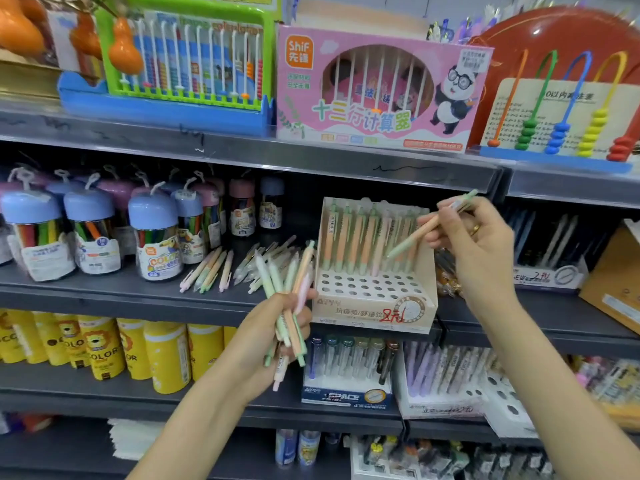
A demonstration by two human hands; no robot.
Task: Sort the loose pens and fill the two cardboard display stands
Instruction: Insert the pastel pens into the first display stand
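Only the cardboard stand's (374,299) back rows hold pens (360,237).

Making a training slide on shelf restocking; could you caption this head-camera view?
Left hand grips a bundle of pastel pens while right hand angles one pen toward the half-filled cardboard stand.

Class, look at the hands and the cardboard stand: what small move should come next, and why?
Probably the right hand lowers its pinched pen, tip first, into an empty hole of the cardboard stand. Only the back row holds pens; the front holes show bare, and the pen's tip already slants down toward them. The left hand holds a bundle of pens waiting.
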